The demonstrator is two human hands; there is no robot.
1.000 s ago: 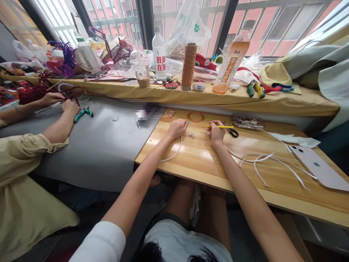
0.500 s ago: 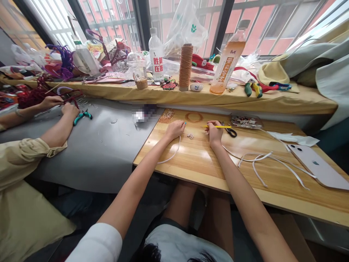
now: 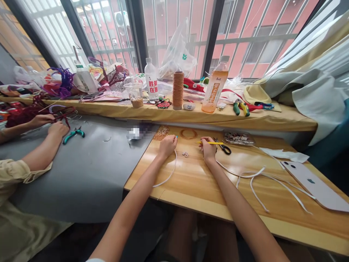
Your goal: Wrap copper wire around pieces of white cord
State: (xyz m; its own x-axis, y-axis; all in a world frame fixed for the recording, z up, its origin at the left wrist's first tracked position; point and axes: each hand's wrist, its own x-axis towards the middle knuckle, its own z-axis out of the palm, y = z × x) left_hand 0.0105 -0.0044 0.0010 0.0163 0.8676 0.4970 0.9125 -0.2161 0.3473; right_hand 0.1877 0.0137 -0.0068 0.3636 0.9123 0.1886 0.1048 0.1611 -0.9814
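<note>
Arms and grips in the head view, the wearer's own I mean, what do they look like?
Both forearms are bare, with only a sliver of pale cloth, probably a sleeve, at the bottom edge by the left one. The left grip is an ungloved hand with a turquoise thumbnail. The right grip is ungloved too; its nails are too small to judge.

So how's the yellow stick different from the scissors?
The yellow stick is held in the right hand; the scissors lie loose on the board. The stick is straight and plain, while the scissors have looped handles. The stick is yellow, but the scissors' handles are black. Both are close to each other.
</note>
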